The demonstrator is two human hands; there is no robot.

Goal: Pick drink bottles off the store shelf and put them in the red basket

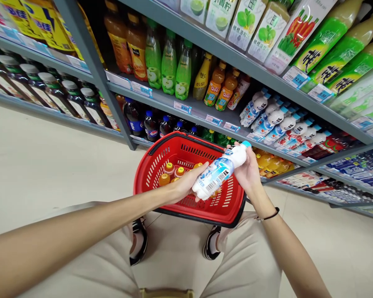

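Observation:
A white drink bottle [219,171] with a blue label and light-blue cap is tilted between my two hands, cap toward the upper right. My left hand [188,182] grips it near its base, thumb along the side. Around the cap end, my right hand [248,169] is closed, its fingers partly behind the bottle. Below them stands a red shopping basket [143,178] with a black rim. Several orange-capped bottles [169,168] are inside it, some hidden by my left hand and the bottle.
Grey shelves [174,105] of drinks run across in front of me. Similar white bottles [273,120] stand on the middle shelf to the right. Green bottles [168,62] and cola bottles [151,124] are beyond the basket. My knees and shoes [211,244] flank the basket on the floor.

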